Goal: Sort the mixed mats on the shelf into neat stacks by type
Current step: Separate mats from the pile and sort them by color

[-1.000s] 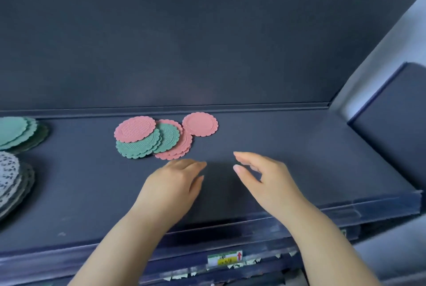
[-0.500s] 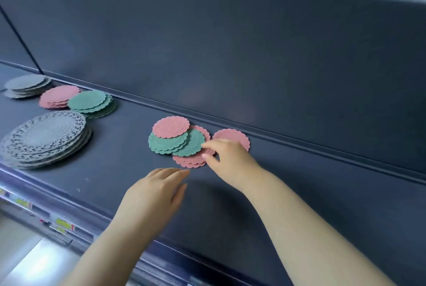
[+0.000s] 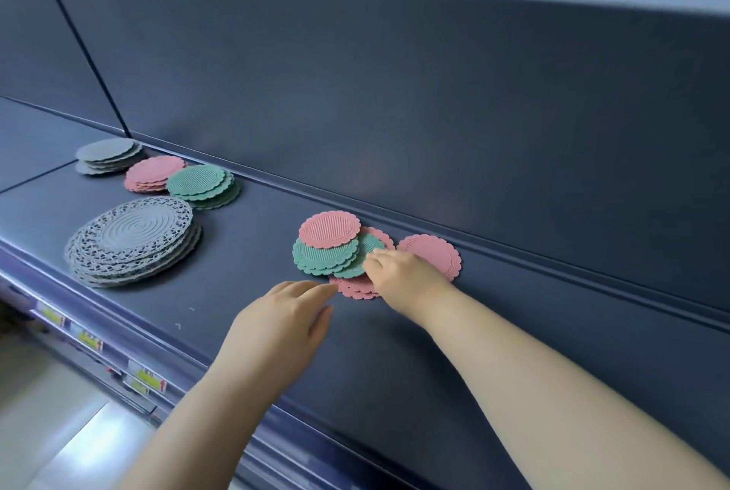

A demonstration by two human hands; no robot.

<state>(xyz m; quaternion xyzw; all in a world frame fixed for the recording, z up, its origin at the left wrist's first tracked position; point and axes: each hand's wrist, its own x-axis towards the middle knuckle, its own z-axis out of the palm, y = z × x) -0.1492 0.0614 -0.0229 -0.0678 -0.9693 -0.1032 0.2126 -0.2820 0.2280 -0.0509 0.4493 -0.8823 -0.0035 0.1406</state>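
R hand (image 3: 407, 280) has slid further onto the mixed pile (image 3: 316, 266) vs half a sec ago, and L hand (image 3: 284, 325) has come up to the pile's near edge.

R hand lies over the pile's right part, fingers bent down onto a green mat (image 3: 371, 244). Can't tell if it's actually pinching one or just pressing. L hand is flat w/ fingers straight and together, holding nothing, tips just short of the pink mats (image 3: 355, 288) poking out at the pile's near side.

The pile sits on the shelf (image 3: 221, 292), close to the back panel (image 3: 395, 94). It has a pink scalloped mat (image 3: 330, 230) on top, green ones under it and more pink at the bottom, plus a lone pink mat (image 3: 432, 254) touching its right side. Well left of the pile are the sorted stacks: green stack (image 3: 201, 181), pink stack (image 3: 154, 173), grey stack (image 3: 108, 155) and lace mats (image 3: 132, 242).

Step in hand, prob: breaking up the last mixed pile by colour. Next move calls for peeling off one colour w/o dragging the layers under it. L hand could pin the rest, then carry left to the matching stack.
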